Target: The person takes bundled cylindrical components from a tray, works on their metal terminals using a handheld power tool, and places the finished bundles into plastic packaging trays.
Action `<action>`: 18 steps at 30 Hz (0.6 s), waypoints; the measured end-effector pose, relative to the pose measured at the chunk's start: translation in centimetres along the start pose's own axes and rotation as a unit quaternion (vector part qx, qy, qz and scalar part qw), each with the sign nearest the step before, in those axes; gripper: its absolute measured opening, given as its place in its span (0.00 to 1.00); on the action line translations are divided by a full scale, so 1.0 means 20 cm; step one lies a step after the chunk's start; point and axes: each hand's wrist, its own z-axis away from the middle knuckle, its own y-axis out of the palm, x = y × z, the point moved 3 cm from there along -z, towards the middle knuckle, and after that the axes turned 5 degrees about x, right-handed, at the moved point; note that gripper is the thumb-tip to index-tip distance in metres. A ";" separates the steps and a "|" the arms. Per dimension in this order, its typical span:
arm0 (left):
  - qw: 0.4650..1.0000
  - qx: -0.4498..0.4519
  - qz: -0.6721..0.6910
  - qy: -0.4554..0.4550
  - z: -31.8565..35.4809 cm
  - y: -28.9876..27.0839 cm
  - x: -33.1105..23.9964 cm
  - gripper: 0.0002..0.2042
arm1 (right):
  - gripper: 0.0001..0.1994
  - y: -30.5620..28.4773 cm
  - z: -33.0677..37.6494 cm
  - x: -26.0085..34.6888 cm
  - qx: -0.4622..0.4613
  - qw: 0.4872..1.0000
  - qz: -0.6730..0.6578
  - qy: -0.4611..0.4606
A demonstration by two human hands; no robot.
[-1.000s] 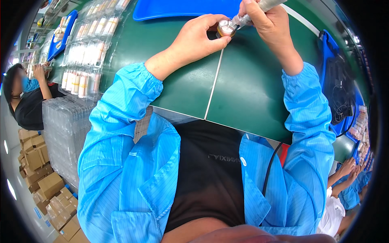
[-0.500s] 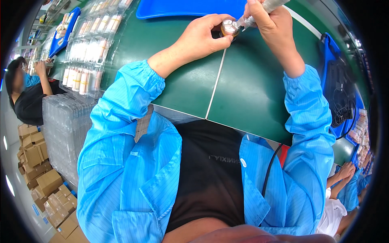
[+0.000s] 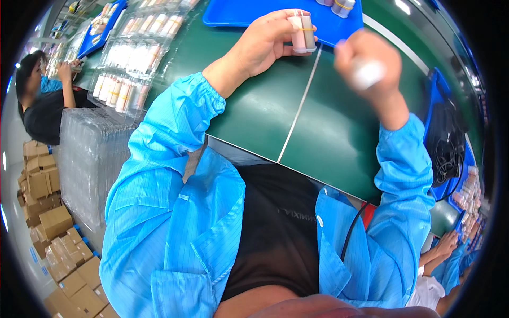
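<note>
My left hand is closed round a small bundle of pinkish and beige tubes with a yellow band about it. The bundle stands upright above the green tabletop, in front of a blue tray. More banded tubes rest in that tray. To the right, my right hand is a fist, smeared by motion. A round white end of a tool sticks out of it toward me; the rest of the tool is hidden.
Clear plastic trays of banded tubes lie at the left, beside a stack of clear trays. Cardboard boxes are piled on the floor. At the right, a blue bin holds black cables. A person works at far left.
My left hand has turned the bundle from end-on to upright. My right hand has drawn back from it toward me, and the tool now shows its white end. The view has shifted slightly.
</note>
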 end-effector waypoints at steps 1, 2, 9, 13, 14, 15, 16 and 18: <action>0.998 0.016 0.061 0.004 -0.01 -0.02 -0.02 0.21 | 0.10 0.03 0.01 0.07 0.031 0.989 0.093 -0.111; 0.992 0.032 0.121 0.008 -0.01 -0.04 -0.03 0.22 | 0.10 0.08 0.01 0.13 0.110 0.979 0.102 -0.135; 0.929 0.145 0.339 -0.010 0.01 -0.04 -0.13 0.16 | 0.09 0.23 0.11 0.27 0.235 0.958 0.072 -0.150; 0.933 0.108 0.341 -0.035 -0.05 -0.15 -0.01 0.25 | 0.08 0.24 0.11 0.27 0.228 0.961 0.070 -0.141; 0.934 0.103 0.338 -0.041 -0.05 -0.15 0.01 0.26 | 0.08 0.24 0.11 0.27 0.230 0.960 0.073 -0.139; 0.935 0.101 0.338 -0.050 -0.06 -0.15 0.02 0.26 | 0.08 0.24 0.12 0.26 0.230 0.960 0.075 -0.138; 0.927 0.120 0.351 -0.052 -0.08 -0.14 0.04 0.27 | 0.08 0.22 0.13 0.25 0.233 0.959 0.083 -0.136; 0.923 0.120 0.360 -0.056 -0.09 -0.15 0.06 0.29 | 0.08 0.25 0.17 0.24 0.219 0.962 0.084 -0.139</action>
